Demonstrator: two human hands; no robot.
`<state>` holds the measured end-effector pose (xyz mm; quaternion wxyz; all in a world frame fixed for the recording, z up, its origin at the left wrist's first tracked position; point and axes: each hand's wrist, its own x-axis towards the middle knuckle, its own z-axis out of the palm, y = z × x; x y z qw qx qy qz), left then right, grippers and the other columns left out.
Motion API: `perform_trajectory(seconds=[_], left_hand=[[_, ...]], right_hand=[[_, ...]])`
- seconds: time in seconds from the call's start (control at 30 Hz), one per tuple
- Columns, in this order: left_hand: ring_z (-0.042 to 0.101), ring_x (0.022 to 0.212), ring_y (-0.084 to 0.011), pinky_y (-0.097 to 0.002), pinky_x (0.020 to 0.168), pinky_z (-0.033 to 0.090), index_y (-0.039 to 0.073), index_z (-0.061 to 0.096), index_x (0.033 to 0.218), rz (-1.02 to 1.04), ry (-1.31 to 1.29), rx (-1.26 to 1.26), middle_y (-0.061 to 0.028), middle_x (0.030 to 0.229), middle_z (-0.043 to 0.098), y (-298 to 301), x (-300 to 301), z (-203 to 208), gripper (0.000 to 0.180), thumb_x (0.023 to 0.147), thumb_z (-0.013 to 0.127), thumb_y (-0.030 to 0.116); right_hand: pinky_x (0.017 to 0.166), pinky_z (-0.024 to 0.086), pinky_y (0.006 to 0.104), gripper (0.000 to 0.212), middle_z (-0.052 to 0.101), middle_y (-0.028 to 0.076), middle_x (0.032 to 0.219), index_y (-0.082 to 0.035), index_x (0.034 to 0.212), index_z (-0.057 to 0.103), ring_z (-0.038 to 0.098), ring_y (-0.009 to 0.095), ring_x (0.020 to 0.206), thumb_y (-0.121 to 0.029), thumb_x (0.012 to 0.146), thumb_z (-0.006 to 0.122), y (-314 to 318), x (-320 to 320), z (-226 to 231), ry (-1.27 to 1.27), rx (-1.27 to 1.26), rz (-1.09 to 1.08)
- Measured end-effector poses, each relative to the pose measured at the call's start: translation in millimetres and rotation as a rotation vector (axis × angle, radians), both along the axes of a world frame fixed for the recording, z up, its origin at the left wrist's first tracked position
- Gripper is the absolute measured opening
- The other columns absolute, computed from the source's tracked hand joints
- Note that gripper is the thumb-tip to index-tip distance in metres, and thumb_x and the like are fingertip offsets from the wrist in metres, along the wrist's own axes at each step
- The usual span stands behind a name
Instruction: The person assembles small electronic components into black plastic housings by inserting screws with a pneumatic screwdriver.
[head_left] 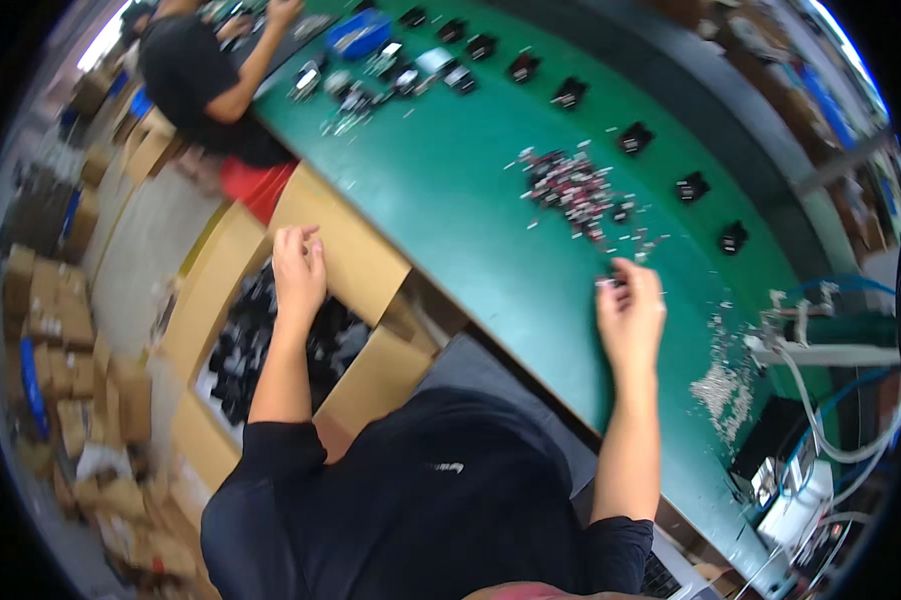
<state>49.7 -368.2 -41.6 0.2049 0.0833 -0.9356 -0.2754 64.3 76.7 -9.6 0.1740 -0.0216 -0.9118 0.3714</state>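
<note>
- Right hand [632, 310] over the green table [440, 200], thumb and fingertips closing on a small dark piece [609, 281], its details lost in blur!
- Just off that hand, at eleven o'clock, sits the pile [573, 188] of small red, black and white parts, loose bits straggling around it.
- Black units [633, 138] curve in a spaced row from the right hand's two o'clock round to eleven.
- At its four o'clock, a scatter of white bits [715, 390].
- Left hand [300, 270] hangs over the carton [207, 290], fingers loosely bent; whether it grips anything, I cannot tell.
- Dark parts [240, 345] fill the carton at its seven o'clock.
- Eleven o'clock from there, a co-worker [185, 75] leans at the table.
</note>
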Motion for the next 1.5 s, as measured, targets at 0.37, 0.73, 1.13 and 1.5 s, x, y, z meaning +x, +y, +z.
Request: perform_trajectory(seconds=[0.37, 0.73, 1.13, 1.5], left_hand=[[0.048, 0.133, -0.0380, -0.0506, 0.105, 0.042, 0.005, 0.054, 0.139, 0.158, -0.286, -0.354, -0.0142, 0.144, 0.053, -70.0, 88.3, -90.6, 0.080, 0.075, 0.087, 0.038], [0.058, 0.121, -0.0324, -0.0464, 0.099, 0.047, 0.006, 0.053, 0.142, -0.047, -0.243, -0.412, -0.0141, 0.130, 0.061, -121.2, 96.5, -93.8, 0.077, 0.079, 0.087, 0.034], [0.052, 0.081, -0.0163, -0.0291, 0.061, 0.044, 0.006, 0.037, 0.156, -0.812, -0.429, 1.847, -0.0093, 0.127, 0.063, 138.2, 17.7, 27.6, 0.082, 0.097, 0.057, 0.060], [0.064, 0.119, -0.0288, -0.0395, 0.099, 0.058, 0.008, 0.033, 0.158, -1.634, -1.326, 1.272, -0.0090, 0.133, 0.052, 364.2, -64.5, 67.1, 0.103, 0.071, 0.088, 0.005]], right_hand=[[0.071, 0.058, 0.0296, 0.015, 0.066, 0.011, 0.100, 0.000, 0.100, 0.073, 0.068, 0.017, 0.078, 0.003, 0.085, 0.074, 6.1, 5.6, 6.2, 0.095, -0.032, 0.068], [0.081, 0.058, 0.0368, 0.018, 0.069, 0.012, 0.105, -0.002, 0.103, 0.074, 0.070, 0.029, 0.095, 0.000, 0.086, 0.073, 16.6, 47.7, 7.6, -0.058, -0.065, 0.007], [0.082, 0.055, 0.0418, 0.016, 0.069, 0.012, 0.099, -0.001, 0.096, 0.073, 0.067, 0.033, 0.095, -0.005, 0.082, 0.077, 28.1, 64.9, 1.6, -0.002, 0.066, -0.069], [0.079, 0.058, 0.0275, 0.024, 0.068, 0.011, 0.108, 0.005, 0.106, 0.071, 0.069, 0.014, 0.093, 0.007, 0.083, 0.075, 36.1, 147.1, 45.2, 0.168, -0.843, -0.202]])
